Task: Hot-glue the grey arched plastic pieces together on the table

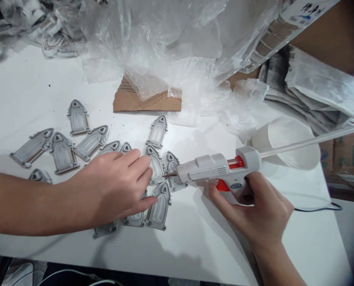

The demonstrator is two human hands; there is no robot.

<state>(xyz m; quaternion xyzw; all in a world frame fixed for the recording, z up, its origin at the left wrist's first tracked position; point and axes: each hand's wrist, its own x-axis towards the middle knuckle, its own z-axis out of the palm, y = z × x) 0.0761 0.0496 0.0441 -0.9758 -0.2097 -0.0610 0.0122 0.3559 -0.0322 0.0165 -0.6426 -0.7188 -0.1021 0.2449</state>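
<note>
My right hand (262, 210) grips a hot glue gun (208, 167), white with a red trigger, and one finger is on the trigger. A long clear glue stick (310, 143) runs out of its back end. The thin metal nozzle (170, 174) points left, over a small grey arch-shaped window piece (154, 165). Beside that piece, my left hand (117, 182) hovers low with curled fingers, fingertips hidden. Its thumb reaches over another arch piece (160, 208). Several more such pieces lie around, among them a leaning one (92, 142) and an upright one (78, 118).
A torn cardboard piece (149, 101) lies behind the arches, against crumpled clear plastic bags (177, 43). On the right, a white paper cup (293, 139) lies on its side near folded paper (316, 83). A dark cord (316, 209) trails at the right edge of the white table (195, 254).
</note>
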